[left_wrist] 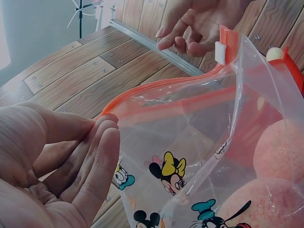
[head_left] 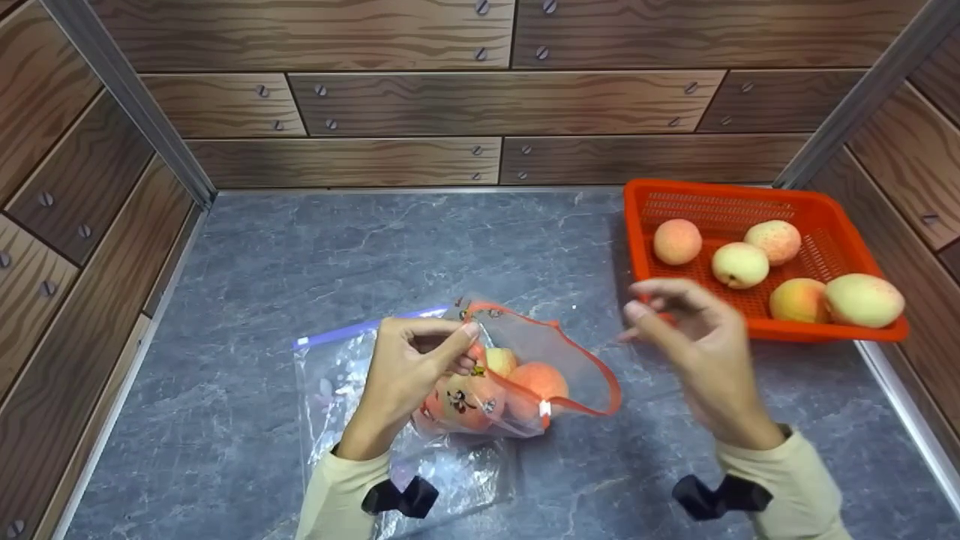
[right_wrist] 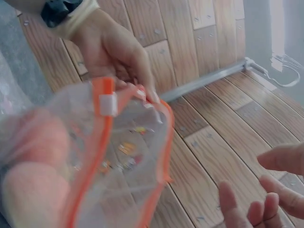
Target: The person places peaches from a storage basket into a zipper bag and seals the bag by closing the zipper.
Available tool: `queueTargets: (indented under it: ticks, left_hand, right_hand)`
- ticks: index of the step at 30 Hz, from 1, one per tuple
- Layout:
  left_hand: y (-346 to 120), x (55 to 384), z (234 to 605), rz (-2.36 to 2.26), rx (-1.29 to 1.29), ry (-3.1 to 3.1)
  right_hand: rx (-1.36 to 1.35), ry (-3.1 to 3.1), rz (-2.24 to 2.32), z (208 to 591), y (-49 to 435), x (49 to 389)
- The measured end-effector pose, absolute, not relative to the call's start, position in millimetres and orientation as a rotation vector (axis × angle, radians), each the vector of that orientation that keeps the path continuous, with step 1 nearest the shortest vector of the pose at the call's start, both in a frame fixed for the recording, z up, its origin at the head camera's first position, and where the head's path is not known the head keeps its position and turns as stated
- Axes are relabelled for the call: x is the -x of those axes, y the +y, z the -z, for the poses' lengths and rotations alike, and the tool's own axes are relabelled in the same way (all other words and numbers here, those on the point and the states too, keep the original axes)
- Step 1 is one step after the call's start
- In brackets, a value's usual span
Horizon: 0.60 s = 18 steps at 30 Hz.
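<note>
right hand: holding nothing; fingers loosely bent, set apart from the thumb, tips turned leftward. left hand: thumb and fingertips pinching the edge of a clear bag. clear bag: orange rim, white slider, printed cartoon figures; resting between the two hands, gripped by the left only. mouth of the bag: gaping, a long loop, its long axis running from the left hand's pinch rightward and toward the person; its right end lies near the right hand, to the left of it and a little closer to the person. bagged peaches: at least three, seen through the film, to the right of the pinch. flat bag: clear, purple strip; lying partly under the clear bag and the left arm. basket: orange, slotted, on the right and farther from the person, long axis roughly left to right; right hand much the nearer of the two, fingertips at the near left corner, contact not certain. basket peaches: five; one at the left, two about the middle, two side by side at the near right. table: grey, marbled, under all. walls: wood-patterned panels, behind and on both sides.
</note>
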<state>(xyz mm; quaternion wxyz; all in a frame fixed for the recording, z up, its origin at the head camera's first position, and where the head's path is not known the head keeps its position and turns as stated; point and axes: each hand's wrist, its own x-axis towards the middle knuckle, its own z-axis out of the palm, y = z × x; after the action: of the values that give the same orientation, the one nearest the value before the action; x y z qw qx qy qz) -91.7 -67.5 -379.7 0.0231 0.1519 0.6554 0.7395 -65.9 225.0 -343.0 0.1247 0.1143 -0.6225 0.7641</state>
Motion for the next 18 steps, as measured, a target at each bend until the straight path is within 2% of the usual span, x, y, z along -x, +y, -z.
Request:
queueTargets:
  ticks: [10, 18]
  left_hand:
    - [-67.6, 93.1, 382.1, -2.256, -0.457, 2.083]
    - [-67.7, 92.2, 382.5, -2.262, -0.453, 2.073]
  right_hand:
    - [-0.061, -1.596, -2.053, 331.5, 279.1, 104.0]
    - [0.122, -1.866, -1.622, 352.8, 337.3, 147.0]
